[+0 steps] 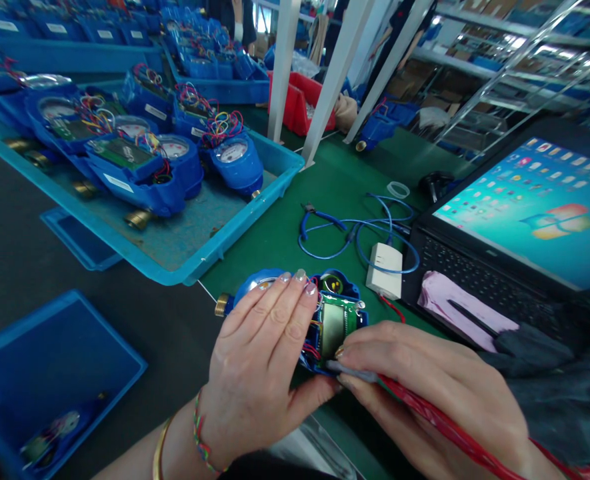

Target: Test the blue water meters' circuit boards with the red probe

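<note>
A blue water meter (359,291) with an exposed green circuit board and a small grey display (333,328) lies on the green table top. My left hand (269,340) is laid across the meter, fingers over its dial side and thumb along the near edge, gripping it. Much of the dial and the wires are hidden under these fingers. My right hand (435,387) pinches a grey-sleeved probe (355,371) on a red cable (439,415). Its tip is at the near edge of the board beside the display; whether it touches a contact I cannot tell.
A light-blue tray (185,270) of wired water meters stands at the left. Right of the meter are a white adapter box (385,270), a looped blue cable (325,255) and an open laptop (499,267) with pink paper (459,310) on it. A blue bin (59,360) sits lower left.
</note>
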A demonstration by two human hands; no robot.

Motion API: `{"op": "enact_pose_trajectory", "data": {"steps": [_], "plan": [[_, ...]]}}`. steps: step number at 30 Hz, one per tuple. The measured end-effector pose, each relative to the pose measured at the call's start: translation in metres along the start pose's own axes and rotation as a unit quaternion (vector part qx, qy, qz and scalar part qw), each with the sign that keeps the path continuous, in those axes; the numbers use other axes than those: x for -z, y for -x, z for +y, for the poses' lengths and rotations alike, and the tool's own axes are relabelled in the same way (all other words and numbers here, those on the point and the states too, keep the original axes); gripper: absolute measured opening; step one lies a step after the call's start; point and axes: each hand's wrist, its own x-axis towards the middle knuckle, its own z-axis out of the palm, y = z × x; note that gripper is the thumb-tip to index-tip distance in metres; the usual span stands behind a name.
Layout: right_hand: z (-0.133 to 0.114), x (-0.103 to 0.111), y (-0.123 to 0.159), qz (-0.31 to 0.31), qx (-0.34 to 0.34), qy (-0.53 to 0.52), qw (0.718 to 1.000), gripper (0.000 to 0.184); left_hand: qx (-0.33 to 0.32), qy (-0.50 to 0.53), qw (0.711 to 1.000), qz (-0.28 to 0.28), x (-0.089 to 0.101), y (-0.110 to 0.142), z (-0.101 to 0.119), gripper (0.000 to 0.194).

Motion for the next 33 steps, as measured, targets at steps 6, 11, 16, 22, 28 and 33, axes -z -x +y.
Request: {"op": "enact_pose_trajectory", "data": {"steps": [6, 11, 16, 22, 28, 33], "plan": [[0.000, 0.000, -0.003, -0.013, 0.006, 0.011, 1.000, 0.015, -0.003, 0.004, 1.000, 0.007, 0.000, 0.000, 0.001, 0.065], [-0.003, 0.001, -0.005, -0.013, 0.030, 0.037, 0.999, 0.009, -0.003, 0.011, 1.000, -0.008, 0.001, 0.000, 0.000, 0.064], [-0.004, 0.000, -0.009, -0.002, 0.030, 0.042, 0.999, 0.009, -0.002, 0.008, 1.000, -0.009, 0.002, 0.001, 0.000, 0.066], [-0.005, -0.003, -0.011, -0.005, 0.030, 0.041, 0.999, 0.011, 0.006, 0.013, 1.000, -0.010, 0.003, 0.002, 0.000, 0.065], [-0.007, -0.002, -0.015, -0.024, -0.001, 0.002, 1.000, 0.011, -0.006, 0.001, 1.000, 0.000, 0.005, -0.002, 0.001, 0.058], [-0.008, -0.002, -0.017, -0.021, -0.010, 0.020, 1.000, 0.013, -0.044, -0.032, 0.998, 0.029, 0.001, -0.001, -0.004, 0.052]]}}
